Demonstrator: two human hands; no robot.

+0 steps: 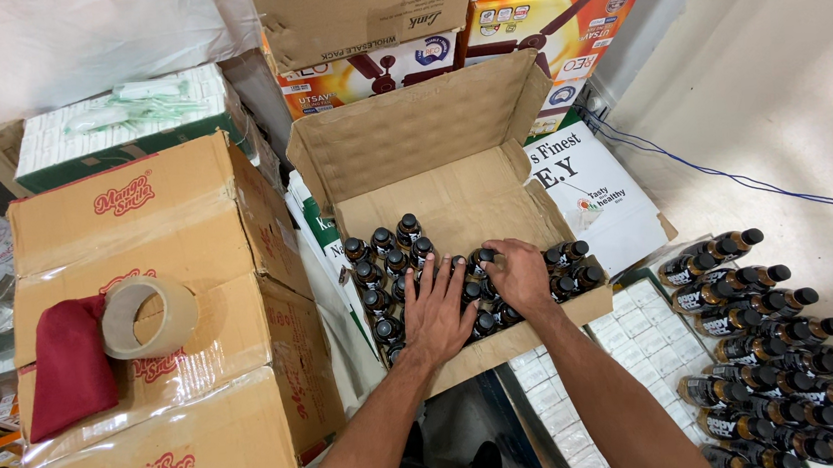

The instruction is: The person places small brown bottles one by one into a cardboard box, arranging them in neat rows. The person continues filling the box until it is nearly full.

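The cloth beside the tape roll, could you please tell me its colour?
Dark red cloth, seen best in the head view.

Even, bright indoor light from above, no hard glare. Soft shadows under my hands inside the open carton [452, 176]. Frame sharp around the carton; wide-angle bending toward the edges, boxes left of it bow.
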